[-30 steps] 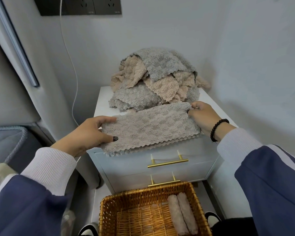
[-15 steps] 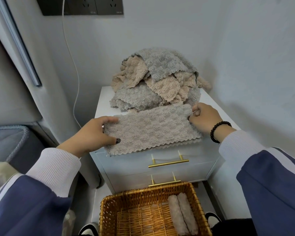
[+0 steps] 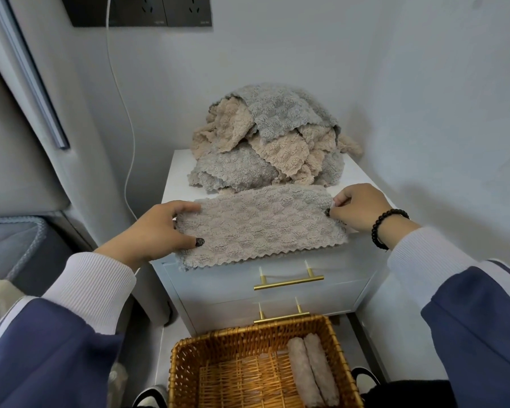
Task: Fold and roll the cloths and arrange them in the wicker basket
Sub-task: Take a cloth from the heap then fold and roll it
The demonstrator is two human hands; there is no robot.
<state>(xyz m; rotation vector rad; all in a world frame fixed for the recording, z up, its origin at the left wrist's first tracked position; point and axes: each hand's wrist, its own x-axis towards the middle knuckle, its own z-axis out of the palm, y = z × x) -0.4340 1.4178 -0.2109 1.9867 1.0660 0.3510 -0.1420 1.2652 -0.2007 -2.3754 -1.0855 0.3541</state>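
Nearest, on the floor, the golden-brown woven wicker basket [image 3: 186, 363] holds 2 rolled beige fleece cloths [image 3: 312, 369] lying side by side against its right wall. Above it, on the front edge of the white 2-drawer cabinet [image 3: 277, 293] with brass bar handles, lies a folded grey-beige scalloped fleece cloth [image 3: 259, 228]; the left hand [image 3: 156, 234] grips its left end, thumb on top and fingers curled round the far corner, while the right hand [image 3: 357, 206] pinches its right end between thumb and curled fingers. Behind it sits a loose heap of grey and beige fleece cloths [image 3: 268, 142].
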